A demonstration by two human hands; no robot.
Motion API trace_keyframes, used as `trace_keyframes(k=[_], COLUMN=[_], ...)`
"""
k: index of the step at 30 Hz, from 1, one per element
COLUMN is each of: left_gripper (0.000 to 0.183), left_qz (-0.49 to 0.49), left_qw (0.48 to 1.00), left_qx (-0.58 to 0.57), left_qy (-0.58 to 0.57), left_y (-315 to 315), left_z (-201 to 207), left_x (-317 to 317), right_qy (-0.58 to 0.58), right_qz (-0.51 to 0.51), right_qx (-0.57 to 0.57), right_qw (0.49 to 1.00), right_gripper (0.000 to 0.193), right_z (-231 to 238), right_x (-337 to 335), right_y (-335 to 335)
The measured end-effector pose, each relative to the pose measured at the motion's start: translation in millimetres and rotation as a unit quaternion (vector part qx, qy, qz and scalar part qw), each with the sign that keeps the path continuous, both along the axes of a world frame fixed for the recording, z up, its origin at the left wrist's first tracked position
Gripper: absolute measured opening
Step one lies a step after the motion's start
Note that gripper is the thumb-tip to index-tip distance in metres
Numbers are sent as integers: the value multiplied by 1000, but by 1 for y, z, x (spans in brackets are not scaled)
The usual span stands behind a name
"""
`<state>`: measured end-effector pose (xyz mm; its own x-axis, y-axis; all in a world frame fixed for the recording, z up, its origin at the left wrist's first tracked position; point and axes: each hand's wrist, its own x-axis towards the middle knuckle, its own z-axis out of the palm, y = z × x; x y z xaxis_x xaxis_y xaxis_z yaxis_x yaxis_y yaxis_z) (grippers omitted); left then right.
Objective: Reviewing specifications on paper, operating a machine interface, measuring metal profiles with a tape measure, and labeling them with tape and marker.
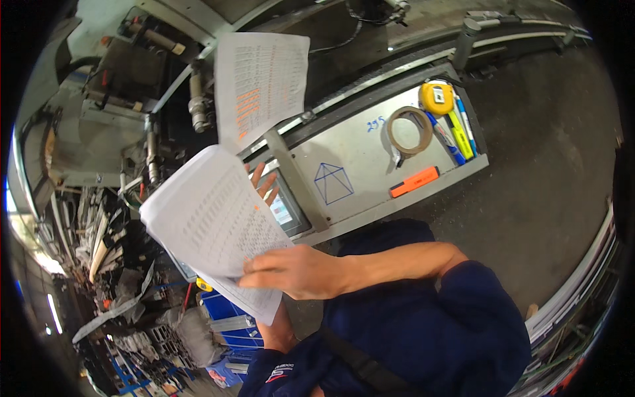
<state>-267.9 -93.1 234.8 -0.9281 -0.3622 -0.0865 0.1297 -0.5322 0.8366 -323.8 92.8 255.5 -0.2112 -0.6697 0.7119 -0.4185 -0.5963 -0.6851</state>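
A stack of printed paper sheets [205,212] is held tilted in front of me, over a screen panel. My left hand [263,184] supports it from beneath; its fingertips show past the far right edge, and the palm is hidden. My right hand [294,271] is closed at the near right edge, fingers bent over the paper and slightly blurred. Some entries are marked orange. Beyond the stack, another printed sheet [264,83] with orange marks is propped against the machine. Partly covered by the stack is the small screen [281,208].
On a grey tray [357,155] to the right lie a tape roll [391,135], a yellow tape measure [436,98], an orange highlighter [415,182], a yellow highlighter [461,134] and blue pens. Metal profiles [106,245] crowd the left. Blue bins [228,317] stand below.
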Motion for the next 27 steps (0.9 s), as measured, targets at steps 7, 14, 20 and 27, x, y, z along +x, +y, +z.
trace_keyframes(k=[7, 14, 20, 27], left_gripper=[53, 40, 21, 28], left_qz=[48, 186, 454, 620], left_qw=[991, 965, 710, 630], left_qx=[12, -14, -536, -467], left_qy=[120, 184, -52, -44], left_y=[-71, -67, 19, 91], left_z=[11, 33, 133, 133], left_x=[111, 146, 71, 37], right_qy=[29, -124, -146, 10], right_qz=[11, -88, -53, -137], right_qx=[-47, 91, 92, 22], right_qw=[998, 984, 984, 990], right_gripper=[60, 31, 75, 120], right_z=[2, 7, 5, 27], right_x=[-9, -37, -51, -10], right_y=[23, 39, 35, 29])
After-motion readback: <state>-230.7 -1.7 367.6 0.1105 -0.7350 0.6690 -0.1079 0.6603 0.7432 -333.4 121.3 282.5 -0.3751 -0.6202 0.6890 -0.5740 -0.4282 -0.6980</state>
